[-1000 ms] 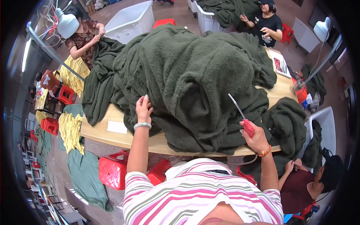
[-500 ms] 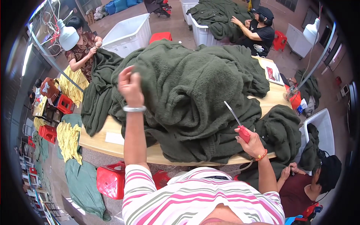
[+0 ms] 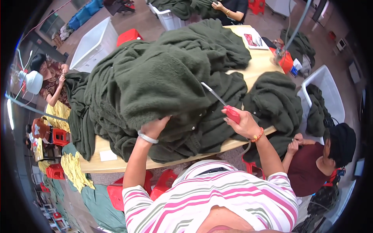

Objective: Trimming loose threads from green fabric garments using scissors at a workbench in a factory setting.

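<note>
Dark green fleece garments [image 3: 155,77] lie in a big heap over the wooden table. At the near side of the heap, my left hand [image 3: 152,128], a white bracelet on its wrist, is closed on a fold of the fleece; some of its fingers are hidden by the cloth. My right hand [image 3: 247,125], wearing a beaded red bracelet, grips a red-handled tool [image 3: 232,114] with a slim metal shaft that points up and left over the heap. Its exact kind is not clear. Small pale buttons [image 3: 193,127] show on the cloth between my hands.
A smaller green pile [image 3: 274,97] lies at the table's right end. Co-workers handle cloth at far left, far back and near right. White bins [image 3: 95,44] stand around the table [image 3: 258,64]. Red stools [image 3: 165,182] are below its front edge. A white card [image 3: 108,155] lies at front left.
My left hand has come down from the heap's upper left to its near side, with the fleece drawn toward me. The view has turned to the right. My right hand keeps the tool.
</note>
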The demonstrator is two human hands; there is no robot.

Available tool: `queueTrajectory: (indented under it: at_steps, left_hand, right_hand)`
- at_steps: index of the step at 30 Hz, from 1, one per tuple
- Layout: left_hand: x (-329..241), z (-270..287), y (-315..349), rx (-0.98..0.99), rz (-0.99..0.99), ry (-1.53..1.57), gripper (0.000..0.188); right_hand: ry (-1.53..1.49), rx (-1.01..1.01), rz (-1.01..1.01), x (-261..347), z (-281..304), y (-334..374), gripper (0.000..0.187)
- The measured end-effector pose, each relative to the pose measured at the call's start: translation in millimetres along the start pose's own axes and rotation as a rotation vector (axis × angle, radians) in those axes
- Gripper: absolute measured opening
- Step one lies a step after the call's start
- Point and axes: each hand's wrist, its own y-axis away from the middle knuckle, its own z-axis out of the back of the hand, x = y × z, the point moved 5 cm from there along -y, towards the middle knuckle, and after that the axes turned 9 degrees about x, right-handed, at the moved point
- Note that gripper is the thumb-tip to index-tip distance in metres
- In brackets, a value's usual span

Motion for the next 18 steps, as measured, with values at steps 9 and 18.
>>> queueTrajectory:
  at_steps: [9, 18]
  left_hand:
    - [-9, 76, -87, -0.186, 0.101, 0.928, 0.021]
    - [-28, 128, -290, -0.227, -0.14, 0.872, 0.048]
  right_hand:
    - [-0.013, -0.001, 0.04, -14, -13, -9, 0.032]
    - [-0.068, -0.103, 0.008, -38, -3, 5, 0.028]
